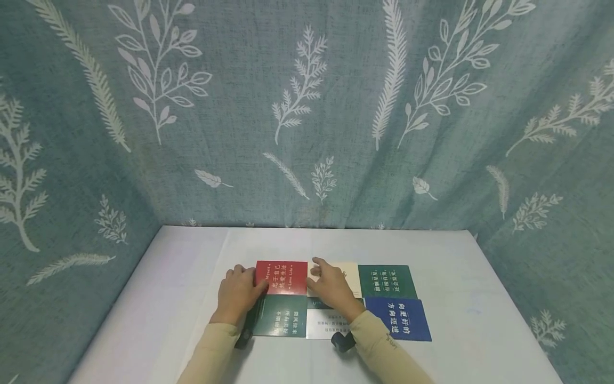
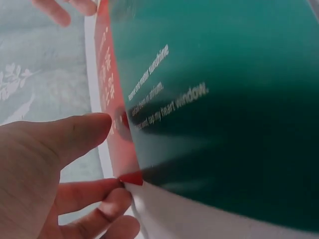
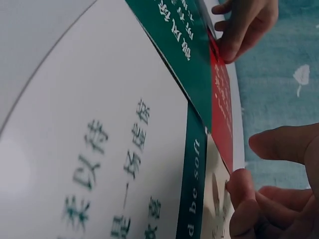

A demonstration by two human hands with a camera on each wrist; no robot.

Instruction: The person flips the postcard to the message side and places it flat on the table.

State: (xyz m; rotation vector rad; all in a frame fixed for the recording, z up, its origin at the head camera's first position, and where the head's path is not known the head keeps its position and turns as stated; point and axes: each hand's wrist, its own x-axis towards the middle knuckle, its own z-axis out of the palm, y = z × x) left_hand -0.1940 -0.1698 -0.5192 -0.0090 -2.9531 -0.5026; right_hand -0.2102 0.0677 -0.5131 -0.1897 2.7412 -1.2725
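A red card (image 1: 296,277) with white writing lies at the upper left of a two-row block of cards. My left hand (image 1: 238,293) is at its left edge; in the left wrist view the thumb (image 2: 94,130) is over the card and the other fingers are by its edge. My right hand (image 1: 334,288) reaches over a cream card (image 1: 352,273), partly hiding it. In the right wrist view, its fingertips are at the seam between red and cream cards, the thumb (image 3: 274,142) held apart. Below the red card lies a green card (image 1: 278,316).
A white card with a green band (image 1: 323,324) lies below the right hand. Further right are another green card (image 1: 388,281) and a blue card (image 1: 408,318). The white table (image 1: 168,298) meets a leaf-patterned teal curtain (image 1: 240,106) at the back and sides.
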